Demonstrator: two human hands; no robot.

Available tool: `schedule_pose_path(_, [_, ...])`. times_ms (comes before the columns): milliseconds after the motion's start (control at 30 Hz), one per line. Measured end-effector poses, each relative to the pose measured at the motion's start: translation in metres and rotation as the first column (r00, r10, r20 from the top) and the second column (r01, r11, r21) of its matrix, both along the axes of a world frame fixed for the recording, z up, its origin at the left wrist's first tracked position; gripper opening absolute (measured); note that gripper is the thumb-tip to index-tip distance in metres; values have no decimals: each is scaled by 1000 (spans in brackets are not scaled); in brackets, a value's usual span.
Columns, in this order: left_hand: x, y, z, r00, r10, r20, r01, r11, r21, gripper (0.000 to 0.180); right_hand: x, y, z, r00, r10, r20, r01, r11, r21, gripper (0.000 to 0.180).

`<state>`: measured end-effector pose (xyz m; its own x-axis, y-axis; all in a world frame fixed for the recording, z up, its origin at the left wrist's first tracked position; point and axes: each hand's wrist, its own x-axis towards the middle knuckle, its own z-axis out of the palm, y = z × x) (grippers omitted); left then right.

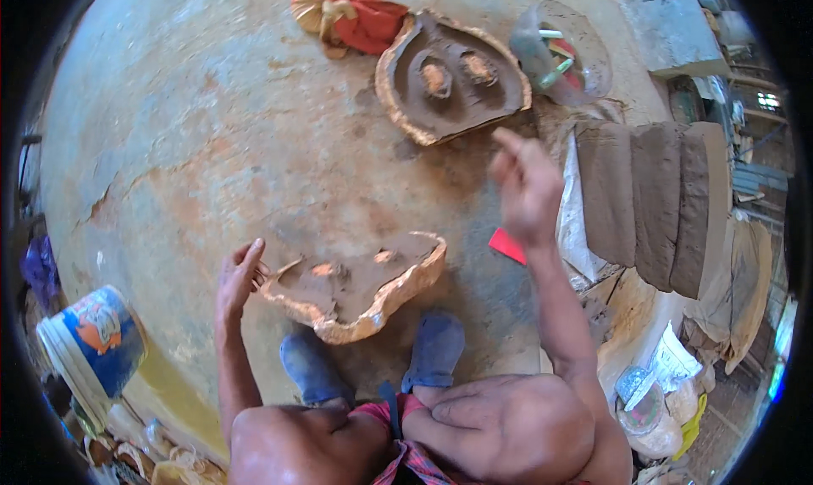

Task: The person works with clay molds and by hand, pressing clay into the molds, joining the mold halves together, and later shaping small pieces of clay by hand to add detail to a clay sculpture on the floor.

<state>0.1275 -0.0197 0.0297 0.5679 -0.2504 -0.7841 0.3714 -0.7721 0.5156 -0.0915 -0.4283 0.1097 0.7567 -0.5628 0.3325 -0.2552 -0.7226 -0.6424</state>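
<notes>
A plaster-like mould lined with dark clay [364, 286] lies just beyond my feet, its pale rough rim facing me. Two orange patches show through the clay. My left hand [240, 277] is at the mould's left end, thumb raised and fingers apart; whether the fingertips touch the rim I cannot tell. Farther off lies a second clay-lined mould [457, 104] with two raised, orange-centred ovals. My right hand [527, 188] is in the air just below its right corner, slightly blurred, forefinger stretched out and nothing visible in it. Under that wrist lies a flat red piece [508, 245].
Thick brown clay slabs [648, 201] are stacked at the right. A clear plastic bag [555, 57] with tools and a red cloth bundle [351, 15] flank the far mould. A blue-and-white bucket [93, 345] stands at the left; my blue shoes [436, 345] are below the near mould.
</notes>
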Motion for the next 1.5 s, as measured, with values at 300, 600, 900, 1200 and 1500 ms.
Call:
schedule_pose_path(300, [47, -236, -15, 897, -361, -255, 162, 806, -570, 80, 52, -177, -110, 809, -458, -369, 526, 844, 107, 80])
schedule_pose_path(600, [54, -307, -27, 882, -268, -387, -29, 790, -612, 70, 46, -153, -117, 751, -534, -389, 637, 741, 213, 89])
schedule_pose_path(900, [67, -194, -27, 889, -347, -300, 66, 744, -664, 80, 24, -57, -144, 829, -422, -367, 558, 670, 490, 67])
schedule_pose_path(1200, [71, -75, -21, 991, -135, -11, 82, 664, -743, 74, 55, 12, -115, 993, -103, 51, 40, 726, 686, 50])
schedule_pose_path(1500, [25, -51, -11, 998, -51, -37, -7, 498, -867, 91, 12, 27, -117, 996, 18, 89, -88, 458, 885, 53])
